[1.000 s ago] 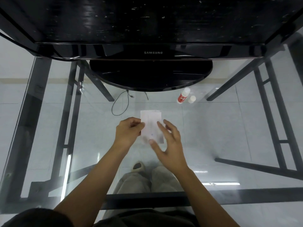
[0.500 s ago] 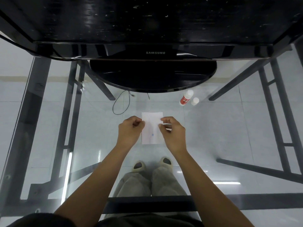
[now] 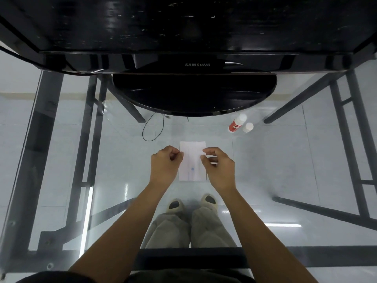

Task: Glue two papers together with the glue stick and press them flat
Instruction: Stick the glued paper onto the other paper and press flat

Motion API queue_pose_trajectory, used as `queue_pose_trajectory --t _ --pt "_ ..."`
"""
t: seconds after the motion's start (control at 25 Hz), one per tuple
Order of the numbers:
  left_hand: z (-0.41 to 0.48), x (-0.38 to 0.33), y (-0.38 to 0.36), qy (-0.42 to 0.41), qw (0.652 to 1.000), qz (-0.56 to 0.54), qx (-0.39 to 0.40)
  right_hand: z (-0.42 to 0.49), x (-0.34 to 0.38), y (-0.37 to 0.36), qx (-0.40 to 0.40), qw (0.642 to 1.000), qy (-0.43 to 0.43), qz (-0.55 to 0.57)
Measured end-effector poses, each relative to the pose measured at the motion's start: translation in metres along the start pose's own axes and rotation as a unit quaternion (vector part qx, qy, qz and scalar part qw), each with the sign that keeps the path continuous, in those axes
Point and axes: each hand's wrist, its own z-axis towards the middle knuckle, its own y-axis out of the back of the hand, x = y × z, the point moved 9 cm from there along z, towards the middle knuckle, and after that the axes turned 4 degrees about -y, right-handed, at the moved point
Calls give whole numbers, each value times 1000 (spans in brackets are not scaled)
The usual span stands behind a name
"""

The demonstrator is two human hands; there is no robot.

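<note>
- There, filling the far side, stands a black Samsung monitor (image 3: 195, 37), its round base (image 3: 193, 92) resting on the glass table (image 3: 285, 170).
- Through the glass show the table's dark metal legs (image 3: 89, 139), pale floor tiles, and the person's trousers (image 3: 187, 227) and two shoes (image 3: 191, 203) near the bottom middle.
- A thin black cable (image 3: 153, 129) loops just in front of the base, left of centre.
- The white paper (image 3: 192, 161) lies flat on the glass in the middle, between the two hands, with a small blue dot near its near end. I cannot tell whether it is one sheet or two laid together.
- The left hand (image 3: 165, 167) is curled, thumb and forefinger brought together at the paper's left edge, pinching or pressing it there.
- The right hand (image 3: 219, 168) is likewise curled, its fingertips (image 3: 205, 151) drawn together on the paper's right edge near the far corner.
- The glue stick (image 3: 236, 123), white with a red label, lies on the glass at the far right, near the base, well apart from the paper.
- Its white cap (image 3: 248, 127) stands just beside it on the right.
</note>
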Motion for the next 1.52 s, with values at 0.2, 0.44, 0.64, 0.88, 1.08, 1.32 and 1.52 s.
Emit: queue_pose_trajectory --t 0.2,0.44,0.64,0.88,1.08,1.32,1.52 --pt "0 0 -1 8 1000 10 -6 0 2 1 -5 1000 0 9" --pt "-1 -1 -2 14 999 24 -16 -1 1 1 -19 1000 -2 11" --pt "-1 -2 -2 17 999 23 -30 -1 4 0 -38 999 11 -19" --pt "-3 -1 -5 10 998 34 -53 -3 9 -5 -43 992 45 -110" --pt "-11 3 -6 2 995 38 -90 -13 24 -7 -69 957 153 -238" --pt "-25 -18 -11 -168 965 144 -139 -15 17 -21 -12 868 217 -446" --pt "-24 -22 -16 -219 937 256 -89 -11 -6 -28 44 848 190 -493"
